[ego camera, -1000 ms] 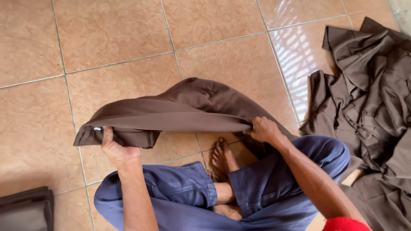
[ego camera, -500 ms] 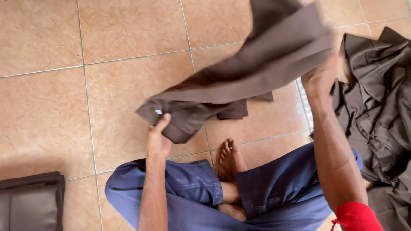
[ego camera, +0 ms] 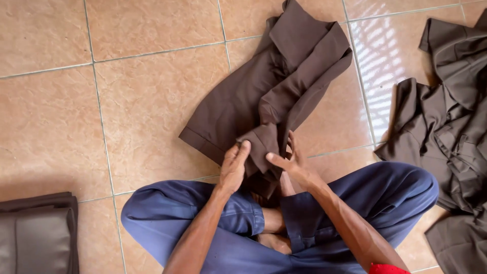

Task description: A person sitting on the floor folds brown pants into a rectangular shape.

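A brown pair of trousers (ego camera: 238,101) lies crumpled on the tiled floor in front of my crossed legs in blue trousers (ego camera: 385,198). My left hand (ego camera: 234,167) grips the near end of the brown garment, fingers curled on a fold of cloth. My right hand (ego camera: 289,160) pinches the same fold from the right, its fingers on the fabric. Both hands sit close together just above my bare feet. The garment's far end reaches toward the top of the view.
A heap of brown clothes (ego camera: 451,127) lies on the floor at the right. A folded dark brown stack (ego camera: 35,233) sits at the lower left corner. The floor is of tan tiles (ego camera: 127,101) with grout lines.
The brown garment was held spread in the air, swung up to the right, and now lies bunched on the floor. My hands have come together at its near end.
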